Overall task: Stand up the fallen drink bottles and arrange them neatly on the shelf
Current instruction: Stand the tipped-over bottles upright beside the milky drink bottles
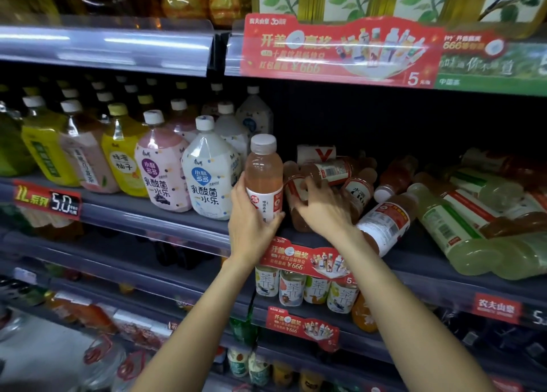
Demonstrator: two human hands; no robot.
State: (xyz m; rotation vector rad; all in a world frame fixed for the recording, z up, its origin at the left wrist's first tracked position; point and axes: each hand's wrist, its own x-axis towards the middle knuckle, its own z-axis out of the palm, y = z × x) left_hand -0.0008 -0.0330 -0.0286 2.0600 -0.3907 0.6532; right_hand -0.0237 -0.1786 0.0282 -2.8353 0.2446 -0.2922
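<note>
A shop aisle with grey drink shelves; the middle shelf [165, 214] holds the work. At its left stand big upright bottles, the nearest a white yoghurt-drink bottle [210, 169]. Just right of it, the left hand [251, 223] wraps round the lower half of a pink drink bottle [263, 172], upright near the shelf's front edge, cap up. Next, the right hand [321, 208] reaches in, fingers spread and curling over a tilted pink bottle [296, 196] just beside the upright one; I cannot tell whether it fully grips. Further right lies a jumble of fallen bottles [384, 220], pink then pale green [453, 229], long axes running mostly front to back or slanted. The right hand is nearer them, so it likely lifts the next.
</note>
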